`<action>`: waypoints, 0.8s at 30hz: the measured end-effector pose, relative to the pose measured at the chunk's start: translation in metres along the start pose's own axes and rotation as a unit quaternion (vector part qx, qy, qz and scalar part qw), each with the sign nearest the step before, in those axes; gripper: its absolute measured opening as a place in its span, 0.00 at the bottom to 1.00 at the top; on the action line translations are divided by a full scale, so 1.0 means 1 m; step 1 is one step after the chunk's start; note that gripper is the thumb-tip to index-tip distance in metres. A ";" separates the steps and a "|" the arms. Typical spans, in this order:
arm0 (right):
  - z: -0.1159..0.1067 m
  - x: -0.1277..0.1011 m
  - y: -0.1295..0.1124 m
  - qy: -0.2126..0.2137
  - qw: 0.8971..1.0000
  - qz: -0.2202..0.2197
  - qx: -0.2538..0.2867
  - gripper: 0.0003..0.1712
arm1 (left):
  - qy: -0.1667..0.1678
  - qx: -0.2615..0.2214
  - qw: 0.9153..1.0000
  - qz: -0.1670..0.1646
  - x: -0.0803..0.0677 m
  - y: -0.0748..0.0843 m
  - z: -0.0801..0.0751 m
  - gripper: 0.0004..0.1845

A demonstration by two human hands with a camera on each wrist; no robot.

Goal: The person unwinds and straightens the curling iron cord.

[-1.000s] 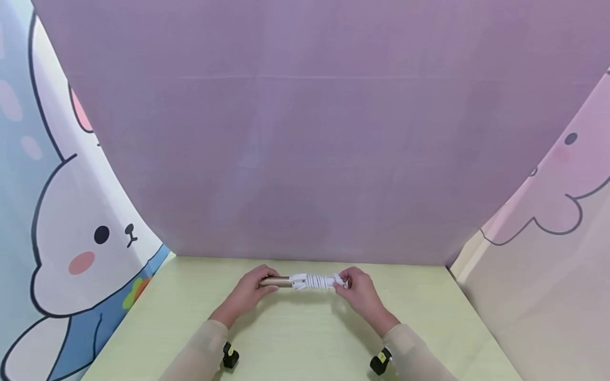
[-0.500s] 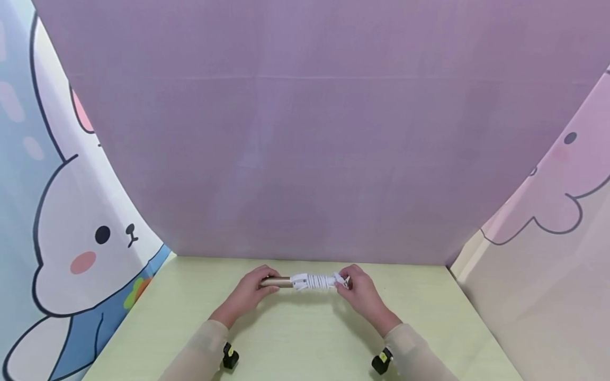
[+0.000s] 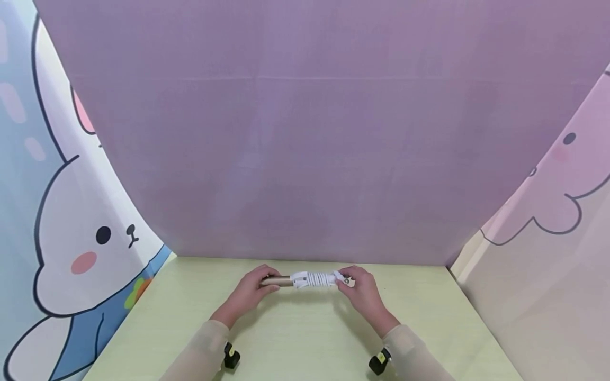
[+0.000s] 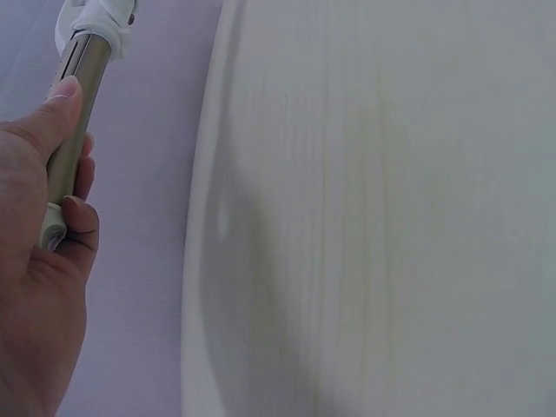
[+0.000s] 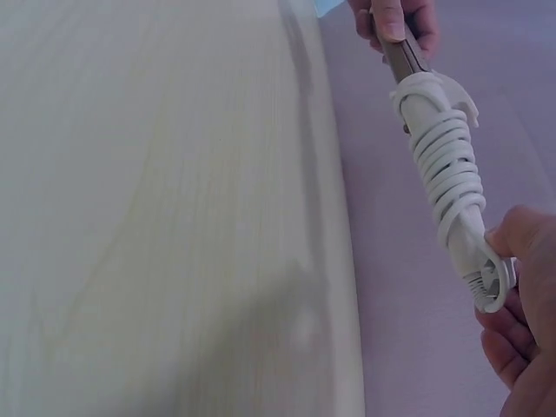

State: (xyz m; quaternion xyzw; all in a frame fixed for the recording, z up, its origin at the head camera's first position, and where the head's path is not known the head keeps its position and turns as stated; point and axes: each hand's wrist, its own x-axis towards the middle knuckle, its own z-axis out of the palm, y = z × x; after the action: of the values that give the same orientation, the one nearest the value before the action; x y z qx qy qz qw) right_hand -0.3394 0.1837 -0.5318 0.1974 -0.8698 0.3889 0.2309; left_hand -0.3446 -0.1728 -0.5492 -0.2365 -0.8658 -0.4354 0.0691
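The left hand (image 3: pixel 248 293) grips the slim gold metal barrel (image 4: pixel 74 113). The right hand (image 3: pixel 362 291) pinches the white cord-wrapped handle end (image 5: pixel 482 269), held level just above the pale green tabletop (image 3: pixel 305 338). Since a second ago, almost nothing has shifted; the work looks paused.

I see the curling iron (image 3: pixel 305 280) crosswise above the table (image 3: pixel 295 338), close to the backdrop (image 3: pixel 305 159) behind. Left hand (image 3: pixel 248 293) on its left end, right hand (image 3: pixel 364 293) on its right; cord (image 3: pixel 315 279) wound between, probably nearer the right.
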 end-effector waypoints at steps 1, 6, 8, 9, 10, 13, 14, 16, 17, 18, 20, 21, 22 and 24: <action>0.000 0.000 0.000 -0.004 1.000 0.004 -0.007 0.11 | 0.000 0.000 1.000 -0.001 0.000 0.000 0.000 0.13; -0.002 -0.001 0.000 -0.025 0.999 0.025 -0.018 0.09 | -0.001 0.008 1.000 0.005 -0.001 0.000 0.001 0.13; -0.002 -0.002 0.001 -0.029 0.999 0.028 -0.009 0.09 | -0.002 0.011 1.000 0.009 -0.001 0.001 0.001 0.13; -0.003 -0.002 0.002 -0.031 0.999 0.027 -0.005 0.09 | -0.004 0.012 1.000 0.010 -0.001 0.002 0.001 0.13; -0.003 -0.002 0.002 -0.032 0.999 0.026 0.000 0.09 | -0.006 0.014 1.000 0.012 -0.001 0.002 0.002 0.13; -0.003 -0.002 0.005 -0.033 0.999 0.021 0.020 0.09 | -0.011 0.015 1.000 0.018 -0.002 0.004 0.002 0.13; -0.003 -0.001 0.005 -0.032 0.999 0.022 0.026 0.10 | -0.012 0.015 1.000 0.018 -0.002 0.004 0.001 0.14; -0.003 0.000 0.007 -0.031 0.998 0.022 0.044 0.10 | -0.009 0.011 1.000 0.019 -0.002 0.004 0.001 0.14; -0.003 0.000 0.008 -0.031 0.998 0.024 0.054 0.09 | -0.007 0.011 1.000 0.021 -0.003 0.003 0.001 0.14; -0.003 0.001 0.008 -0.032 0.997 0.028 0.065 0.09 | -0.005 0.009 1.000 0.023 -0.003 0.002 0.001 0.14; -0.005 0.002 0.008 -0.037 0.995 0.038 0.083 0.10 | -0.003 0.006 1.000 0.027 -0.003 0.001 0.000 0.14; -0.006 0.002 0.008 -0.040 0.994 0.043 0.091 0.10 | -0.004 0.005 1.000 0.027 -0.003 0.000 0.000 0.13; -0.006 0.002 0.008 -0.043 0.993 0.047 0.101 0.10 | -0.004 0.004 1.000 0.027 -0.003 -0.001 0.000 0.13; -0.007 0.002 0.008 -0.046 0.991 0.057 0.116 0.11 | -0.007 0.002 1.000 0.027 -0.004 -0.002 -0.001 0.13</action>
State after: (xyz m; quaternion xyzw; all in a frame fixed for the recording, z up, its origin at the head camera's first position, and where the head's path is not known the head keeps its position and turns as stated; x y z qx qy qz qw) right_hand -0.3434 0.1939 -0.5307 0.1910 -0.8385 0.4898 0.1436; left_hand -0.3421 -0.1755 -0.5511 -0.2623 -0.8605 -0.4301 0.0756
